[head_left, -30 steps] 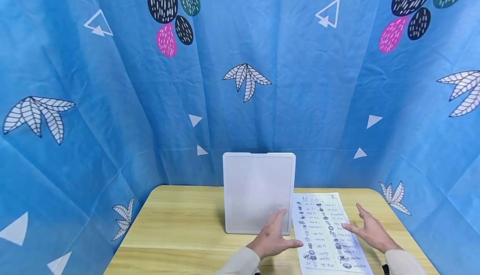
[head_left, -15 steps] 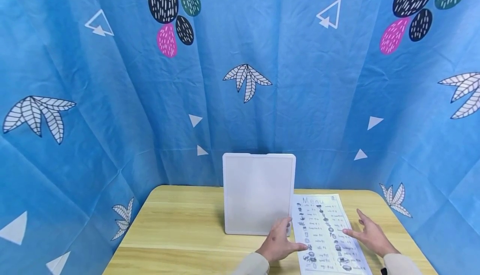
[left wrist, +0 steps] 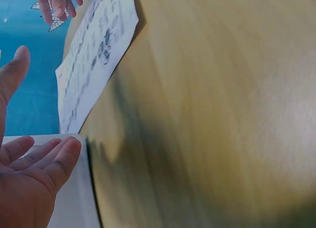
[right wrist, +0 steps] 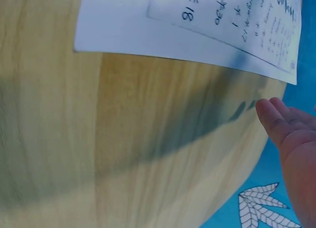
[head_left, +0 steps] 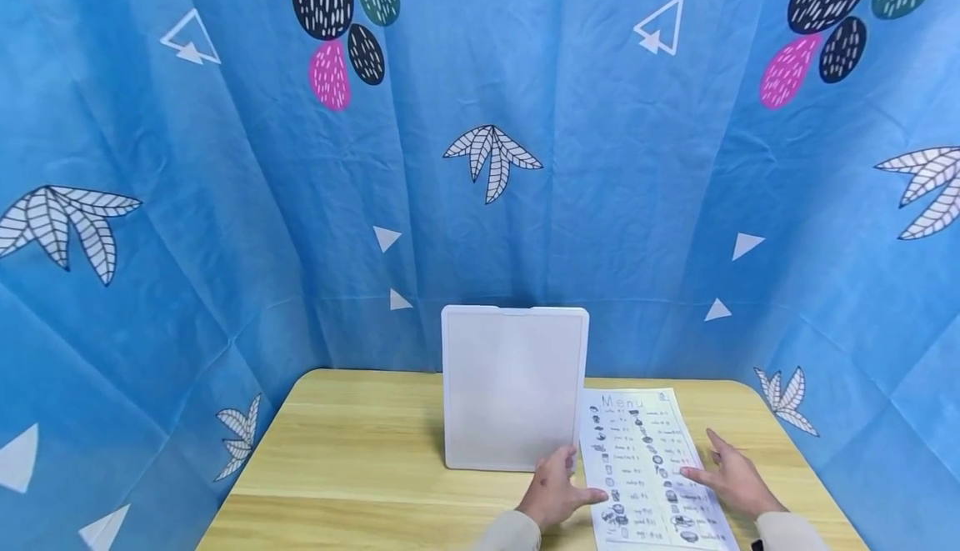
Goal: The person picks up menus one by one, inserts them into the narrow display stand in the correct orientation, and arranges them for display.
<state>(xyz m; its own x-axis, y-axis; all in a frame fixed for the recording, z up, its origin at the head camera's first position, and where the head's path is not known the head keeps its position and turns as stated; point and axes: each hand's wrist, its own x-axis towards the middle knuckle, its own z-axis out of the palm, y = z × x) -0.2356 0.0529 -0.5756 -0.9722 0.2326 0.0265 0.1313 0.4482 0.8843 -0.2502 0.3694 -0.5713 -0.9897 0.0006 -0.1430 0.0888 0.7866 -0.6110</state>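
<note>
- Your left hand (head_left: 553,491) has shifted right and back toward you over the last second, from in front of the white panel (head_left: 510,384) to its lower right corner. Your right hand (head_left: 738,483) has moved only slightly, dipping a little lower.
- Neither the panel nor the printed menu sheet (head_left: 651,468) shows a clear change of place. Your hands now frame the sheet from both sides, which suggests it is the thing they are working around.
- The sheet lies on the wooden table (head_left: 352,451), heading at the far end, just beside the upright panel and between your two hands.
- Your left hand is spread wide, holding nothing. Its fingers overlap the panel's corner, its thumb points over the sheet's left edge; whether either touches, you cannot tell.
- Your right hand is also spread and holds nothing. Its fingers reach forward beside the sheet's right edge, thumb pointing in toward the print. Contact there cannot be judged either.
</note>
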